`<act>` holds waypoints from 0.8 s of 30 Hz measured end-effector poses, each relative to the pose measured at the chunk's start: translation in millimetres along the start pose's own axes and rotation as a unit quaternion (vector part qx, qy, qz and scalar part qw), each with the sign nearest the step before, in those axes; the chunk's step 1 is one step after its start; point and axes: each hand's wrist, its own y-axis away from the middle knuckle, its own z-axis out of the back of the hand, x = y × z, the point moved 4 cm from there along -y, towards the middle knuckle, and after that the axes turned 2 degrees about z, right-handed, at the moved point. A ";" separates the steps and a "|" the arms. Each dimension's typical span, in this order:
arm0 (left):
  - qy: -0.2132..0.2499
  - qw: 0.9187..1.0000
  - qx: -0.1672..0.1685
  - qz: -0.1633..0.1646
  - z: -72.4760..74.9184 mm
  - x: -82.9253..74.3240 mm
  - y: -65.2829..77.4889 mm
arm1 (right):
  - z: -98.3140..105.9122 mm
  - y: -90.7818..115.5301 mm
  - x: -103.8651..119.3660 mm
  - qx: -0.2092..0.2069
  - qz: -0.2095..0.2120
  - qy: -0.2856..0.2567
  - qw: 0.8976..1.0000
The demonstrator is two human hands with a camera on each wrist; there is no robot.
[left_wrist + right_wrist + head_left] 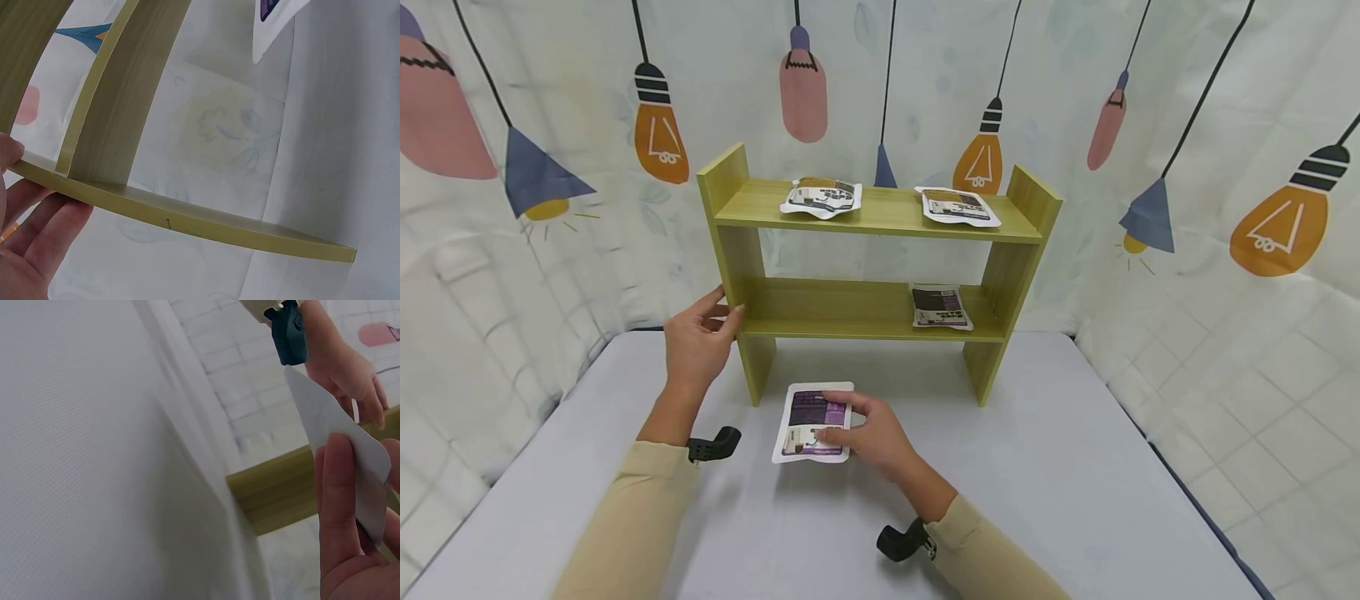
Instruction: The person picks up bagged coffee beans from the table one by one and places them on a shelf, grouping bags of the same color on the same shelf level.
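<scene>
A small wooden two-tier shelf (pixel 835 302) stands on the white table. My left hand (pixel 698 350) grips the edge of its left side panel at lower-board height. In the left wrist view, the thumb and fingers lie on opposite sides of that panel (pixel 187 220). My right hand (pixel 883 437) pinches a flat white-edged pouch (pixel 805 421) with a purple print by its right side, in front of the shelf and above the table. The right wrist view shows the pouch's plain pale back (pixel 328 415), with fingers (pixel 339 494) pressed against it.
Two pouches lie on the top board, a white-and-black one (pixel 822 197) at left and another (pixel 957 207) at right. A dark-printed pouch (pixel 940 307) sits at the lower board's right end. Behind hangs a lamp-patterned curtain (pixel 730 75). Both wrists wear black camera mounts.
</scene>
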 end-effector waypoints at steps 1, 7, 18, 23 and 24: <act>-0.001 1.000 0.000 0.001 -0.2 0.1 -0.1 | 0.0 -0.3 0.6 0.001 0.001 0.001 1.000; -0.001 1.000 0.000 0.004 -0.3 0.1 0.0 | 0.0 -1.6 5.4 0.002 0.005 -0.008 1.000; 0.000 1.000 0.002 0.004 -1.1 0.4 0.9 | 1.0 -4.7 16.7 0.003 0.018 -0.010 1.000; -0.002 1.000 -0.001 0.003 -0.8 1.7 -0.3 | 1.4 -6.2 21.9 0.006 0.025 -0.018 1.000; -0.002 1.000 -0.001 0.003 -0.8 1.9 -0.6 | 1.4 -6.5 23.2 0.007 0.026 -0.019 0.999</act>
